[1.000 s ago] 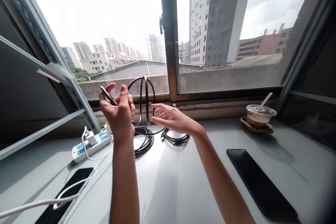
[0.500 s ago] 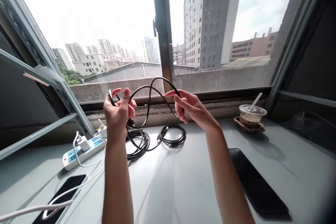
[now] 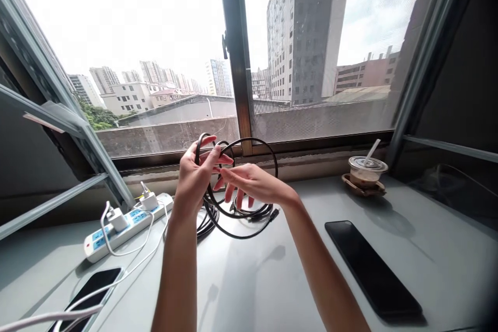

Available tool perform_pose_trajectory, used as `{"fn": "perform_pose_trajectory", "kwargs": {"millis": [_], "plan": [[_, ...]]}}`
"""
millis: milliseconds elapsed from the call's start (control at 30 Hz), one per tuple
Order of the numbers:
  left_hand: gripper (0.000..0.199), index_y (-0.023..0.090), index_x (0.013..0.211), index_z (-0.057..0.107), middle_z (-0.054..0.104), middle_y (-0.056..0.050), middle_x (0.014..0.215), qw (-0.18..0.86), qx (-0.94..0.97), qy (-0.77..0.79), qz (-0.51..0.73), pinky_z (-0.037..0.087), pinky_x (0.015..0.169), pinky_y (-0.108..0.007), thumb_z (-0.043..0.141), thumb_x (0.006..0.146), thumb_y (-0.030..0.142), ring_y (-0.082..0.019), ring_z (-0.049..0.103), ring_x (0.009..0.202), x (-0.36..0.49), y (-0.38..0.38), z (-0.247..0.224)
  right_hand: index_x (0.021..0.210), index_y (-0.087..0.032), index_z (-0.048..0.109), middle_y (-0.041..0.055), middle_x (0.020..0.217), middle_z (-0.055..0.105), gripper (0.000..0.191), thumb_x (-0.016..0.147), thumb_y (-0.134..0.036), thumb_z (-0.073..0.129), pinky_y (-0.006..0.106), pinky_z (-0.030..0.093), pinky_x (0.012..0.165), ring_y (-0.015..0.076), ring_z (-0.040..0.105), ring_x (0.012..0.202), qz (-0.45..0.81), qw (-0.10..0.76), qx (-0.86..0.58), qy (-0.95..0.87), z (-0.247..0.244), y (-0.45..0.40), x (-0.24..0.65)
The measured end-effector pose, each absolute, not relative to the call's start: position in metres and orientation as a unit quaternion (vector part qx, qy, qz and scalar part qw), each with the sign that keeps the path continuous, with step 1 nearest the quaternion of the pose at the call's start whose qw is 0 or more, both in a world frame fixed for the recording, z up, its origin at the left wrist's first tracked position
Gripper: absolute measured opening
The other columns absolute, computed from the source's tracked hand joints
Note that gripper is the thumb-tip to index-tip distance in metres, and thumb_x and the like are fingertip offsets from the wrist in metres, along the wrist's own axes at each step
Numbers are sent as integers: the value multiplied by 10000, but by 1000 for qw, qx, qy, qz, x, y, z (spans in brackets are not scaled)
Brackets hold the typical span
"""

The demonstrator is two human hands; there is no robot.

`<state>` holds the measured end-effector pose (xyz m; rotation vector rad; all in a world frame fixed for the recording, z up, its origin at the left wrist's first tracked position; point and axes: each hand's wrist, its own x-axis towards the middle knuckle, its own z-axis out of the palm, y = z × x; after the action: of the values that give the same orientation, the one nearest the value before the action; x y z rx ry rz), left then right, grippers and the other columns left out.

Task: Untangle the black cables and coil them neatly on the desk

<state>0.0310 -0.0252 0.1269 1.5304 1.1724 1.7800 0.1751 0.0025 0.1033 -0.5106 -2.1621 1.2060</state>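
A black cable (image 3: 244, 140) hangs in several loose loops from my left hand (image 3: 198, 174), held up over the table. The left fingers curl around the loops, the thumb pointing up beside them. My right hand (image 3: 259, 181) meets it from the right, thumb and forefinger closed at the cable beside the left fingers. Its other fingers droop apart. A black plug end (image 3: 274, 214) dangles below the right wrist. Behind the hands, two coiled black cables lie on the table: a left coil (image 3: 205, 224) and a right coil (image 3: 252, 213), both partly hidden.
On the left stands a white power strip (image 3: 130, 225) with chargers and white cords; a phone (image 3: 91, 290) lies before it, crossed by a cord. At right are a large black phone (image 3: 373, 270) and a drink cup (image 3: 368, 170) in a cardboard holder. A window (image 3: 237, 62) rises behind.
My right hand has come left and down to my left hand, which has shifted right. The stretched cable is now gathered into rounder loops. The view has turned slightly.
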Motion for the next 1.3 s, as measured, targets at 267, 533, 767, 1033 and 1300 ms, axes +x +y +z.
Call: {"fn": "perform_pose_trajectory", "kwargs": {"millis": [267, 533, 767, 1033, 1300], "plan": [[389, 149, 1087, 582, 658, -43, 734, 184, 593, 413, 666, 544, 582, -236, 620, 799, 407, -161, 643, 634, 45, -20, 121, 960, -155, 663, 63, 926, 691, 503, 842, -618, 505, 223, 531, 660, 132, 670, 746, 450, 520, -150, -710, 109, 9, 170], [207, 135, 985, 611, 467, 65, 464, 39, 450, 420, 787, 333, 353, -176, 533, 862, 282, -80, 434, 379, 12, -19, 128, 756, -186, 503, 0, 665, 641, 418, 814, -593, 579, 267, 557, 653, 124, 634, 607, 548, 622, -118, -547, 122, 2, 226], [144, 169, 872, 621, 416, 74, 388, -16, 385, 434, 814, 254, 343, -234, 530, 856, 279, -106, 368, 320, -27, -1, 120, 652, -203, 397, -119, 366, 234, 482, 702, -564, 713, 124, 211, 239, 33, 173, 281, 550, 633, -216, -501, 124, -20, 301], [189, 167, 934, 657, 442, 65, 413, -75, 352, 450, 818, 310, 427, -226, 502, 863, 248, -103, 425, 372, -36, 1, 121, 921, -215, 668, -105, 398, 171, 251, 844, -450, 621, 169, 136, 278, 34, 85, 322, 471, 622, -171, -601, 120, -51, 311], [306, 146, 974, 675, 428, 57, 357, 82, 382, 442, 807, 191, 291, -213, 516, 860, 381, -89, 324, 280, -11, -19, 133, 1180, -312, 603, -69, 512, 293, 316, 909, -449, 517, 192, 212, 289, 49, 234, 350, 415, 665, -117, -610, 133, -49, 263]]}}
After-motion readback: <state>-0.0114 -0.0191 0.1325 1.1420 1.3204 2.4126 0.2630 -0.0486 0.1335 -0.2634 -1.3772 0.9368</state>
